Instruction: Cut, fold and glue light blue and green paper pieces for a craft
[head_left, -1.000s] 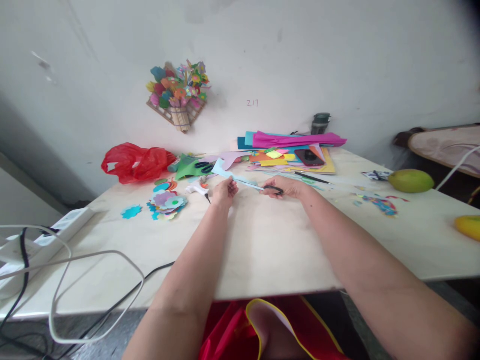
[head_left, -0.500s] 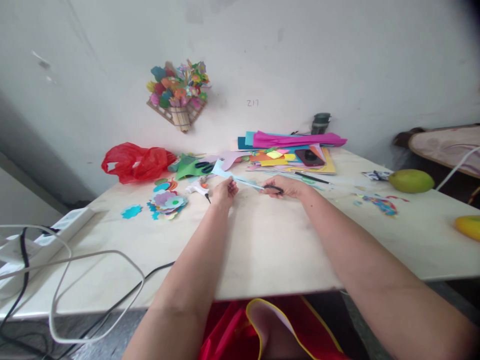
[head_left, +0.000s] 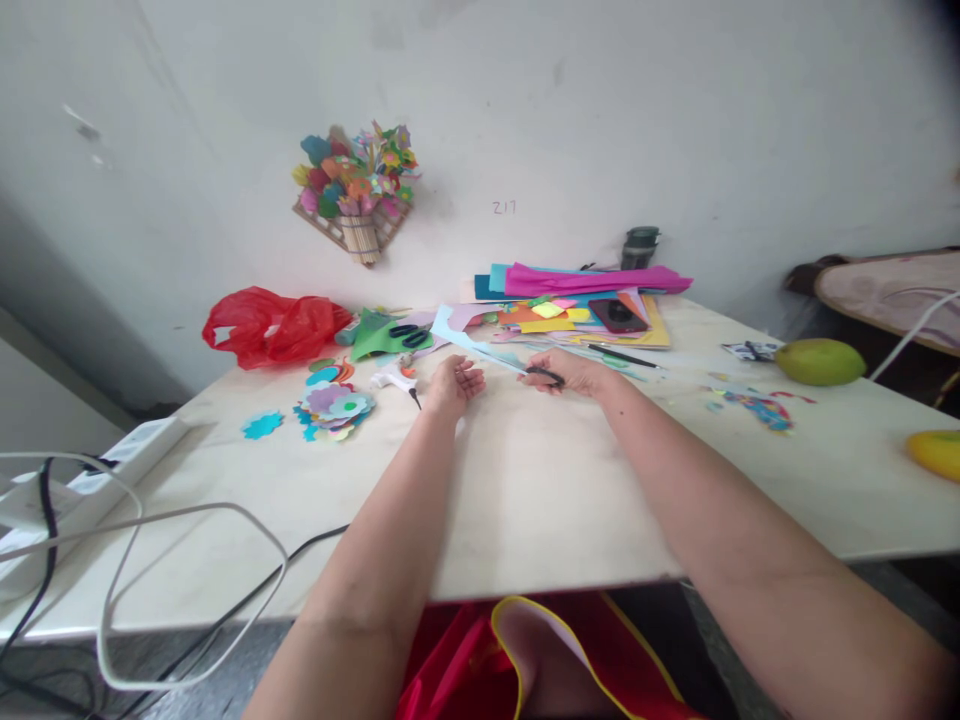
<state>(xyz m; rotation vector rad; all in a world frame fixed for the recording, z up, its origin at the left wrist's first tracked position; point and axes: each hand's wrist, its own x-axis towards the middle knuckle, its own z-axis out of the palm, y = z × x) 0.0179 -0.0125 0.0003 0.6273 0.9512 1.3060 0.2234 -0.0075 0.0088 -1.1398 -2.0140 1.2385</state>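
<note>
A strip of light blue paper (head_left: 459, 335) stretches from the middle of the table toward my right hand. My right hand (head_left: 564, 372) is closed around black-handled scissors (head_left: 546, 376), whose blades point left along the paper. Just below the paper's left part, my left hand (head_left: 456, 384) lies palm up with its fingers apart and nothing held in it. Left of that hand are a white glue gun (head_left: 393, 378) and a pile of paper flower shapes (head_left: 334, 405). A second pair of scissors (head_left: 409, 335) rests on green paper.
A red plastic bag (head_left: 274, 325) sits at the back left. Coloured sheets (head_left: 592, 280), a phone (head_left: 619, 314) and a pen (head_left: 624, 356) are at the back right. A green mango (head_left: 820, 361) lies farther right. Cables and a power strip (head_left: 142, 450) occupy the left edge.
The fingers of my left hand have opened and let go of the blue paper. The paper has shifted slightly, while my right hand has barely moved.
</note>
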